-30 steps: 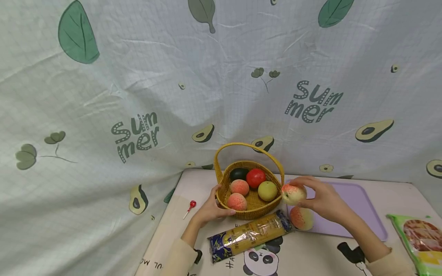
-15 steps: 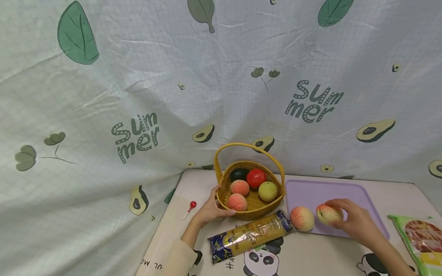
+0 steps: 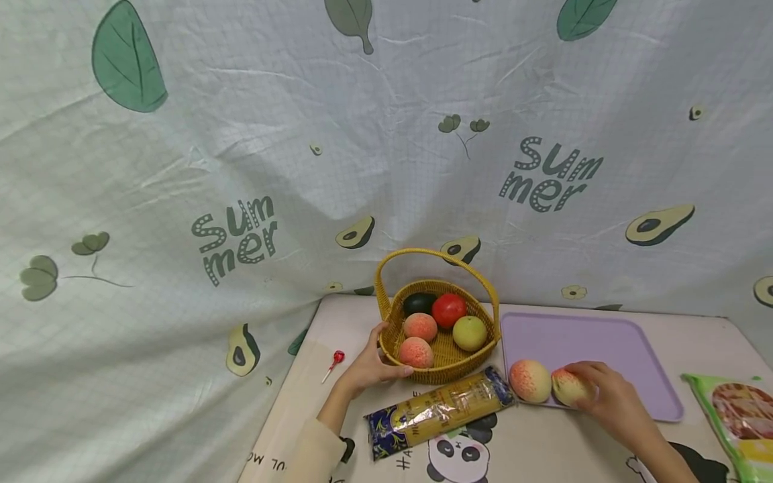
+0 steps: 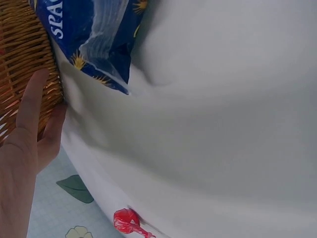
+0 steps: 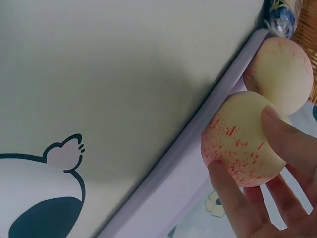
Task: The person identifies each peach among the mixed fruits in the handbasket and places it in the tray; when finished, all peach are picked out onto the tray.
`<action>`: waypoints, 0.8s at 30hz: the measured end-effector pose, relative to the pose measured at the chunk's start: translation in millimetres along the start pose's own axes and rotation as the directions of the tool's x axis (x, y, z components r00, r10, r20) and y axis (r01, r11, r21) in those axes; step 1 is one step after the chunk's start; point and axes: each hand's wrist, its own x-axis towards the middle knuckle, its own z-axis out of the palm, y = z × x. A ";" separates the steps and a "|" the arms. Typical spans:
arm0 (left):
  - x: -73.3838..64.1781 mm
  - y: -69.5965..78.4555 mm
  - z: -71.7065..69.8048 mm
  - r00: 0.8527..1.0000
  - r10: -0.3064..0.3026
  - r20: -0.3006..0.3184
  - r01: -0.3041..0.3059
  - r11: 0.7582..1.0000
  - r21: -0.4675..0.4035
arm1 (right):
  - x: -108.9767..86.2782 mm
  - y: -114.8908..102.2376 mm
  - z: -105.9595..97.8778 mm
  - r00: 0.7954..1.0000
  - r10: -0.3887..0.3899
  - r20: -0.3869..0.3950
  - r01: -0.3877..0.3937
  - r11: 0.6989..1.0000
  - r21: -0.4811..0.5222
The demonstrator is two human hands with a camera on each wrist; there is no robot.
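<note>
My right hand [image 3: 610, 396] grips a yellow-and-red peach [image 3: 568, 387] between thumb and fingers, low over the front left part of the lilac tray [image 3: 649, 359]. Beside it, at the tray's front left corner, lies another peach [image 3: 530, 381]; in the right wrist view the held peach [image 5: 242, 144] overlaps it. My left hand [image 3: 365, 365] rests against the left front of the yellow wicker basket [image 3: 455, 371], its fingers laid straight along the outer wall [image 4: 47, 94]. Inside the basket are two pink peaches [image 3: 417, 352], a yellow-green round fruit [image 3: 470, 333], a red one [image 3: 449, 310] and a dark oval one [image 3: 419, 304].
A bag of spaghetti [image 3: 441, 412] lies slantwise in front of the basket. To the left is a red lollipop [image 3: 335, 362]. A green food packet [image 3: 733, 416] lies at the right. A printed cloth [image 3: 386, 134] hangs behind the table.
My right hand has carried the peach away from the basket's right side, rightward and down to the tray, then slightly lower beside the other peach. My left hand stays at the basket.
</note>
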 end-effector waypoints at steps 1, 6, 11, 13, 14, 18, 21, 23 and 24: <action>0.1 0.0 -0.1 1.000 -0.001 0.000 0.001 1.000 0.000 | 0.4 -0.5 0.7 1.000 -0.010 -0.005 0.010 1.000 -0.007; 0.6 0.2 -0.3 1.000 0.002 0.006 -0.002 1.000 -0.012 | 3.2 -2.1 2.7 0.999 -0.044 -0.007 0.044 0.999 -0.020; 0.8 0.2 -0.2 1.000 0.011 0.009 -0.011 1.000 -0.007 | 3.7 -3.6 2.1 0.999 -0.015 0.030 0.015 1.000 0.012; 0.9 -0.1 -0.1 1.000 0.012 0.009 -0.012 1.000 -0.006 | 3.8 -3.6 1.6 0.999 0.004 0.052 -0.006 1.000 0.029; 0.7 -0.3 -0.1 1.000 0.012 0.009 -0.012 1.000 -0.006 | 3.9 -3.5 1.4 0.998 0.012 0.060 -0.014 0.999 0.033; 0.4 -1.2 -0.3 1.000 0.008 0.013 -0.008 1.000 -0.009 | 3.0 -3.8 0.5 0.998 0.013 0.066 -0.016 0.999 0.043; 0.7 -1.8 -0.7 1.000 0.007 0.014 -0.006 1.000 -0.011 | 2.0 -3.3 0.0 0.998 0.003 0.062 -0.006 0.999 0.052; 0.8 -1.9 -0.8 1.000 0.006 0.013 -0.006 1.000 -0.011 | 2.0 -2.6 -0.2 0.998 0.003 0.067 -0.007 0.998 0.056; 1.0 -1.9 -0.8 1.000 0.006 0.012 -0.006 1.000 -0.011 | 2.0 -2.4 -0.3 0.997 0.007 0.071 -0.011 0.998 0.059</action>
